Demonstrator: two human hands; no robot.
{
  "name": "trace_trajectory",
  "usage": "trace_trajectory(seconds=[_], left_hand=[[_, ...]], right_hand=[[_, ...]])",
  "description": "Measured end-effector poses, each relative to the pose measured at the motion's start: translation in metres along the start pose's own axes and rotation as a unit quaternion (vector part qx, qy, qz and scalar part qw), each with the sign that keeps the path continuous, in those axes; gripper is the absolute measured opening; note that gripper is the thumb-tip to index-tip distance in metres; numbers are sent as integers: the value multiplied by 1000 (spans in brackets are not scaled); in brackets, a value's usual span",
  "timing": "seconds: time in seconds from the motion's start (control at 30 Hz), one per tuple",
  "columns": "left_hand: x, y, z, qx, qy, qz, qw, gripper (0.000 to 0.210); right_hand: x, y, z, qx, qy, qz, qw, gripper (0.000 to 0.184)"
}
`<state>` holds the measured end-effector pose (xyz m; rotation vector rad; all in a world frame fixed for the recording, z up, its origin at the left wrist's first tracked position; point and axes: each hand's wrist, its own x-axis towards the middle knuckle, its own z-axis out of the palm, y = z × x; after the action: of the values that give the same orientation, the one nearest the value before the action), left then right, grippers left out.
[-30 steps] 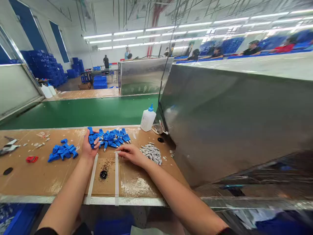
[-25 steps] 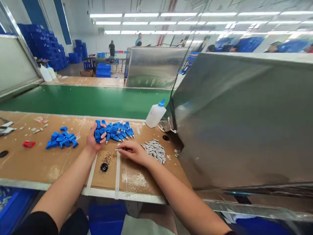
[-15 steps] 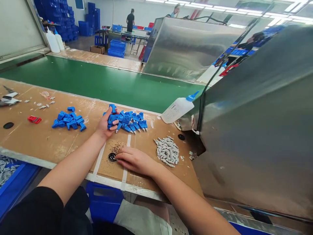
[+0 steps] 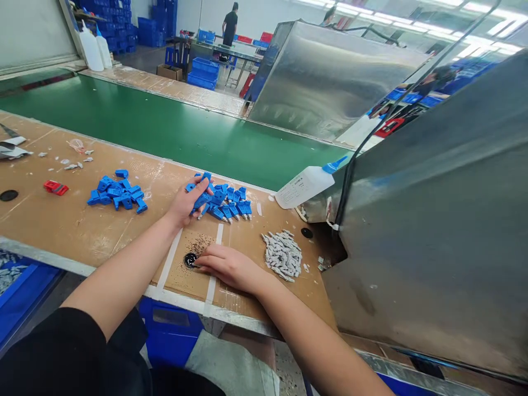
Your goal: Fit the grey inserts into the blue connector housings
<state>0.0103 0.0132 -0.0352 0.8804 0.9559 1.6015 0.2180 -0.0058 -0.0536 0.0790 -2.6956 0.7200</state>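
My left hand (image 4: 187,201) is closed around blue plastic pieces (image 4: 202,199), one of them sticking up between thumb and fingers. It is at the left end of a blue pile (image 4: 231,203), where several pieces have pale grey tips. My right hand (image 4: 225,265) rests on the cardboard-covered bench, fingers bunched together at the edge of a small round black dish (image 4: 190,259). Whatever those fingertips pinch, if anything, is hidden. Dark specks (image 4: 200,242) are scattered around the dish. Right of this hand is a heap of small grey plastic parts (image 4: 284,254).
Another blue pile (image 4: 116,192) and a red toy car (image 4: 55,187) are on the left. A white glue bottle (image 4: 305,186) leans by the metal housing (image 4: 433,236) at right. Beyond the bench runs a green conveyor belt (image 4: 165,129). A person (image 4: 230,27) stands far back.
My left hand has shifted slightly right and closer to the blue pile, with blue pieces still in it. The right hand stays by the black dish. The camera view has shifted a little.
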Motion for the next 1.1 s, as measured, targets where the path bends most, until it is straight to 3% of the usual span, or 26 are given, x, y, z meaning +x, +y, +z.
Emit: trace_trajectory(seconds=[0.1, 0.2, 0.27, 0.3, 0.4, 0.7, 1.1], left_hand=[[-2, 0, -2, 186, -9, 67, 980, 41], [-8, 1, -2, 374, -58, 171, 910, 32], [-12, 3, 1, 450, -129, 205, 859, 27], [-14, 4, 2, 473, -164, 208, 840, 26], [-19, 6, 6, 500, -214, 206, 813, 25], [-18, 9, 5, 520, -207, 197, 805, 29], [-21, 12, 8, 625, -184, 276, 707, 28]], right_hand=[[-8, 8, -12, 55, 144, 106, 982, 24], [-17, 18, -27, 84, 338, 246, 904, 34], [-20, 24, -35, 96, 408, 294, 859, 43], [-21, 26, -37, 99, 420, 303, 850, 45], [-20, 29, -39, 97, 416, 303, 852, 47], [-18, 31, -40, 87, 412, 299, 857, 49], [-10, 35, -35, 96, 383, 334, 856, 51]])
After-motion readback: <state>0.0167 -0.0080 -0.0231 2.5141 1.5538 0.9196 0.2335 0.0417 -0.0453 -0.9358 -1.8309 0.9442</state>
